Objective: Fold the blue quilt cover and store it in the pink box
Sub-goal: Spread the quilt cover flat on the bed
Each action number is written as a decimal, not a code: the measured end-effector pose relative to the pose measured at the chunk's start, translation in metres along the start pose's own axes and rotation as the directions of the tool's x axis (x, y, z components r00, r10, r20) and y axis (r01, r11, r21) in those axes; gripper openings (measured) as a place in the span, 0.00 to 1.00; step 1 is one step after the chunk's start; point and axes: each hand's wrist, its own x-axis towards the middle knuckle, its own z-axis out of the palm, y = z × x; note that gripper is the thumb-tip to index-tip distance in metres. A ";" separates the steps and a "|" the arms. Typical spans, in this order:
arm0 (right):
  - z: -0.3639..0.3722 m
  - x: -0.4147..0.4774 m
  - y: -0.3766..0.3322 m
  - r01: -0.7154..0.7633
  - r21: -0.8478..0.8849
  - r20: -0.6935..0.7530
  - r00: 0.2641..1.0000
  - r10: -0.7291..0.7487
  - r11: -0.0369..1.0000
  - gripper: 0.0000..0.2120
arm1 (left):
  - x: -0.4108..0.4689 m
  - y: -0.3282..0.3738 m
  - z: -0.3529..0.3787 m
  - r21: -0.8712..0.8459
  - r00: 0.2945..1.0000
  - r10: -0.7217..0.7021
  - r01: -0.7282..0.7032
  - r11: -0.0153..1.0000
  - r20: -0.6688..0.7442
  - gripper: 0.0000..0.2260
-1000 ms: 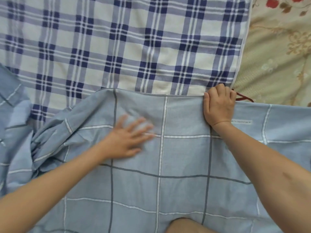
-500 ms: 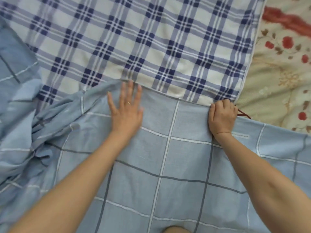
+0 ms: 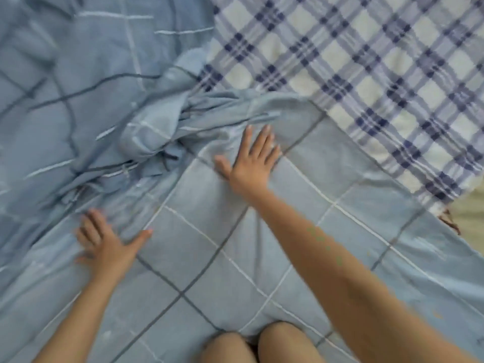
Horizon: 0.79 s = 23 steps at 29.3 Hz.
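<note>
Plaid sheet (image 3: 366,74); flat hands (image 3: 110,247) (image 3: 251,163) on blue quilt cover (image 3: 209,271)

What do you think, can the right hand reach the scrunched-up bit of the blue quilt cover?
Probably yes. The right hand lies flat on the blue quilt cover, close beside the scrunched-up bit, and nothing lies between them.

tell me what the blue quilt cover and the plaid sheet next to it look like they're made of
Blue quilt cover: thin woven fabric, probably cotton or a cotton blend, with a matte finish. It bunches into soft, fine creases and shows no sheen. Plaid sheet: also a matte textile, likely cotton. It lies flat, but blur hides the weave.
</note>
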 end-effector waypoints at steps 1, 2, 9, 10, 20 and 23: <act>-0.005 0.018 -0.008 -0.005 -0.051 0.026 1.000 0.007 0.999 0.50 | 0.006 0.002 -0.005 -0.028 0.999 -0.048 0.048 0.998 0.019 0.68; -0.003 0.029 -0.022 0.020 -0.078 0.069 0.998 -0.014 0.997 0.51 | 0.012 -0.005 -0.012 -0.036 0.993 -0.113 0.114 0.993 0.029 0.67; -0.009 0.028 -0.025 -0.043 -0.138 0.077 0.996 0.054 0.990 0.49 | 0.028 -0.010 -0.013 -0.002 0.983 -0.148 0.149 0.989 0.105 0.66; -0.005 0.014 -0.035 0.034 -0.139 0.045 0.999 -0.028 0.990 0.47 | 0.027 -0.019 -0.016 -0.020 0.979 -0.161 0.165 0.986 0.122 0.66; 0.052 -0.051 -0.212 0.824 -0.565 0.383 0.216 -0.898 -0.043 0.28 | 0.031 -0.040 -0.023 -0.081 0.978 -0.076 0.093 0.992 0.196 0.53; 0.016 0.007 -0.307 0.710 -0.600 0.414 0.670 -0.617 0.368 0.35 | 0.031 -0.050 -0.024 -0.098 0.982 -0.046 0.065 0.993 0.184 0.54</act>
